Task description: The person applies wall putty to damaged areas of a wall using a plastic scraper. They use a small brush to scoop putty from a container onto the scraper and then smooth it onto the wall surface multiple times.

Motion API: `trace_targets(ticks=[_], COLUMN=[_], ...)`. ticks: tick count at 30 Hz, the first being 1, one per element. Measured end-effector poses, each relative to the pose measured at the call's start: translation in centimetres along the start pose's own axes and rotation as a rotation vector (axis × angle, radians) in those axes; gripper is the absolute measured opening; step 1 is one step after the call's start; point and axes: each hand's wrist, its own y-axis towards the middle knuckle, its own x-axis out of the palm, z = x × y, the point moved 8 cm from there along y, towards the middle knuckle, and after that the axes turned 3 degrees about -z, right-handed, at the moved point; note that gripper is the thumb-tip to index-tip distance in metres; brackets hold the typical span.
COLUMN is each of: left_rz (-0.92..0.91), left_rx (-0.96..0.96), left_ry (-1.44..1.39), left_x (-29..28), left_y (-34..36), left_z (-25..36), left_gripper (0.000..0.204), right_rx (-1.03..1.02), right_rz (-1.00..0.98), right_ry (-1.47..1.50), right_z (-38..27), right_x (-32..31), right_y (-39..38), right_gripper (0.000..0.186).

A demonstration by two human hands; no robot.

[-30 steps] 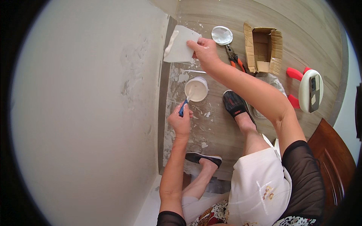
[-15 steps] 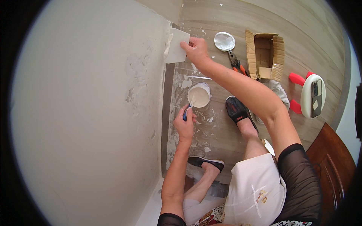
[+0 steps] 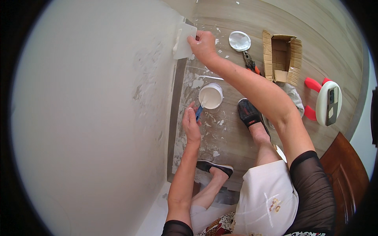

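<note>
In my right hand [image 3: 204, 46], fingers and thumb are closed on a white flat plastic scraper [image 3: 186, 41]. White putty is piled along its left edge, which meets the wall [image 3: 98, 98] low down, near the corner. Below it on the floor stands a white tub [image 3: 211, 96] of white putty. A blue-handled tool [image 3: 199, 113] leans out of the tub, its working end sunk in the putty. Beside that handle is my left hand [image 3: 191, 124], with its fingers apart and loosely against the handle, not wrapped round it.
A round white lid [image 3: 239, 41], pliers [image 3: 250, 63] with orange grips and an open cardboard box [image 3: 282, 59] lie beyond my right arm. A white-topped stool [image 3: 323, 104] with red legs carries a phone [image 3: 332, 103]. Putty flakes litter the tiled floor [image 3: 232, 137] by the wall.
My left hand has loosened from the blue handle, which now tilts beside the fingers. My right hand and the scraper have moved slightly farther away along the wall's foot.
</note>
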Motion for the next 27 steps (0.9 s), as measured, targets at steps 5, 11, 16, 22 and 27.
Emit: trace_targets(ticks=[5,11,16,22,27], left_rz=[0.036,0.018,0.032,0.044,0.049], left_rx=[-0.021,-0.023,-0.034,-0.039,-0.061], left_ry=[-0.139,-0.115,-0.142,-0.143,-0.178], left_x=[-0.3,-0.4,-0.8,-0.5,-1.2], left_y=[0.4,0.6,0.5,0.1,0.0], left_z=[-0.8,-1.4,-1.7,-1.8,-2.7], left_gripper=[0.050,0.057,0.056,0.056,0.053], right_rx=[-0.022,-0.073,0.040,-0.056,-0.314], right_rz=[-0.016,-0.010,-0.076,-0.097,-0.092], right_ry=[-0.161,-0.239,-0.222,-0.359,-0.318], right_z=[-0.6,-0.7,-0.1,-2.9,-9.2], right_x=[0.8,1.7,3.1,3.7,5.3], right_y=[0.5,1.1,1.4,1.3,-2.2], right_gripper=[0.020,0.022,0.025,0.028,0.024])
